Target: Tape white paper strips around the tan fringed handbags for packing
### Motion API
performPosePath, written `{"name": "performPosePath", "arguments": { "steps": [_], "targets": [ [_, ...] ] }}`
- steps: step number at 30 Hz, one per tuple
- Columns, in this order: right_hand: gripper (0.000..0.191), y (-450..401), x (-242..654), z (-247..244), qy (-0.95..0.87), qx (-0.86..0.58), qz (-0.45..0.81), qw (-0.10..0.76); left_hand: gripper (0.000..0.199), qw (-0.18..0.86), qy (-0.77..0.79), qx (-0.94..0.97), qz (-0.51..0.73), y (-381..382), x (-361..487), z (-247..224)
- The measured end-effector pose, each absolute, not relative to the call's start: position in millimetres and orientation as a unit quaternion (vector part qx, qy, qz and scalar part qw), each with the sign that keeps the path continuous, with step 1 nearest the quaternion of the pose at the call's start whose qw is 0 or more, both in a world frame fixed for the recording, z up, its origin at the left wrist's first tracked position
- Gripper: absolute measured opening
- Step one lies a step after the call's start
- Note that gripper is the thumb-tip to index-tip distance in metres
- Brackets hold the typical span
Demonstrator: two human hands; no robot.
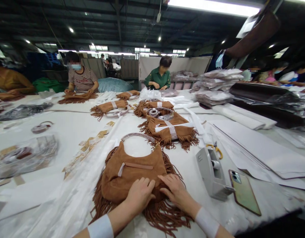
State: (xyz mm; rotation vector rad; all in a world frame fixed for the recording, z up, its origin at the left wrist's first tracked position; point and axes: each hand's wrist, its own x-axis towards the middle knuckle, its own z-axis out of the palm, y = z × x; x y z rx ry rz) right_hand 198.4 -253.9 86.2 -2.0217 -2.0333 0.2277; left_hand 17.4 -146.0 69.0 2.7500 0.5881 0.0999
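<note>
A brown suede handbag [132, 178] with long fringe lies flat on the white table in front of me. Its wrapped handle [137, 135] arches away from me, and a zip pocket with a pale-wrapped pull runs across the front. My left hand [141, 193] rests on the lower middle of the bag, fingers stretched out over the suede. At the lower right side, my right hand [173, 188] touches the bag with its fingers spread. Both wrists wear pale bands. Beyond the handle lies another fringed bag [171, 129], folded and bound with a white strip.
A grey tape dispenser [212, 172], yellow-handled scissors [218, 150] and a phone [244, 191] lie at the right. Tags [90, 143] and a plastic-wrapped bundle [25, 155] are on the left. More bags, stacked plastic packages [217, 86] and several co-workers are farther back.
</note>
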Motion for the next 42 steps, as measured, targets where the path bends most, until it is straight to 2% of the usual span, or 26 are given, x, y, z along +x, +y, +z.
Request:
{"name": "performPosePath", "arguments": {
  "steps": [2,4,6,11,13,15,16,19,24,28,29,31,34,37,40,42],
  "targets": [
    [0.043,-254.0,189.5,83.6,-0.682,-0.712,0.071,0.151,0.020,0.180,0.195,0.964,0.029,-144.9,24.6,68.6],
    [0.029,-250.3,181.5,79.2,-0.672,-0.724,0.061,0.143,0.012,0.201,0.192,0.961,0.015,-138.1,26.6,68.2],
    [0.017,-246.7,174.3,74.9,-0.672,-0.729,0.032,0.130,0.014,0.218,0.207,0.954,-0.002,-129.6,26.5,68.4],
    [0.015,-271.3,146.9,65.5,-0.662,-0.720,-0.081,0.194,0.022,0.241,0.231,0.943,-0.017,-115.1,26.9,69.4],
    [0.029,-291.6,131.9,56.4,-0.657,-0.722,-0.085,0.200,0.023,0.248,0.233,0.940,-0.015,-112.9,27.3,70.4],
    [0.044,-308.0,120.5,42.8,-0.651,-0.734,-0.087,0.173,0.024,0.252,0.232,0.939,-0.011,-112.3,27.1,72.1],
    [0.043,-313.2,117.8,35.2,-0.651,-0.738,-0.091,0.153,0.025,0.253,0.232,0.939,-0.010,-112.5,26.6,73.1],
    [0.007,-319.2,125.6,17.3,-0.673,-0.725,-0.101,0.104,0.025,0.253,0.230,0.940,-0.006,-114.8,24.2,75.6],
    [0.018,-323.5,162.9,28.3,-0.706,-0.689,-0.125,0.105,0.026,0.247,0.230,0.941,0.012,-121.2,20.7,71.9],
    [0.007,-318.7,171.1,58.2,-0.704,-0.675,-0.151,0.161,0.028,0.238,0.216,0.946,0.034,-125.9,20.1,65.8],
    [0.013,-313.8,169.4,64.2,-0.700,-0.676,-0.150,0.174,0.028,0.235,0.211,0.948,0.039,-127.0,19.7,65.1],
    [0.038,-299.8,163.7,72.0,-0.693,-0.684,-0.137,0.183,0.029,0.231,0.201,0.951,0.047,-129.1,17.9,65.1],
    [0.064,-275.7,154.9,74.4,-0.690,-0.700,-0.106,0.152,0.028,0.219,0.183,0.957,0.050,-132.2,13.0,67.8],
    [0.067,-260.3,152.0,71.8,-0.689,-0.709,-0.093,0.121,0.027,0.197,0.164,0.966,0.040,-136.8,7.7,71.4],
    [0.065,-259.3,159.8,70.5,-0.694,-0.702,-0.090,0.132,0.045,0.176,0.185,0.966,0.036,-143.4,6.1,76.4],
    [0.059,-263.4,170.9,72.2,-0.698,-0.695,-0.084,0.151,0.051,0.162,0.205,0.964,0.044,-147.3,8.6,81.4]
  ]
}}
